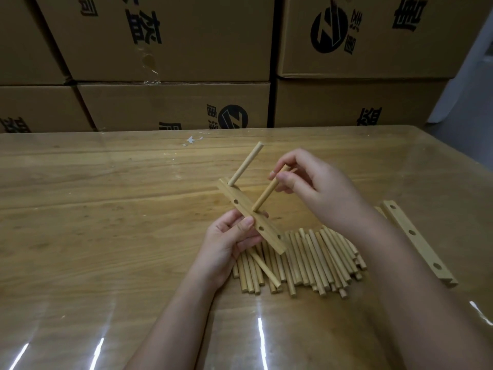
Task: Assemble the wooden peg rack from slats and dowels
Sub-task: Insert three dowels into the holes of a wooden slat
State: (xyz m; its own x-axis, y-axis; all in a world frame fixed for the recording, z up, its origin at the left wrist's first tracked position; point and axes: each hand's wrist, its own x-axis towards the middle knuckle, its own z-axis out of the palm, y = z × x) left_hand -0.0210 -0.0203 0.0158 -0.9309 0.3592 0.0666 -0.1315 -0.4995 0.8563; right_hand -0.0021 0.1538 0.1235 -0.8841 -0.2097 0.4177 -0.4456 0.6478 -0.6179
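Note:
My left hand (231,237) grips a wooden slat (246,212) with several holes, held tilted above the table. One dowel (246,162) stands in the slat's far end hole. My right hand (317,182) pinches the upper end of a second dowel (266,193), whose lower end sits at a hole near the slat's middle. Two holes nearer me and one between the two dowels show open. A pile of loose dowels (306,260) lies on the table under my hands.
A second slat (416,239) with holes lies flat at the right, beside my right forearm. The wooden table (106,209) has a glossy clear cover. Stacked cardboard boxes (170,49) form a wall behind its far edge.

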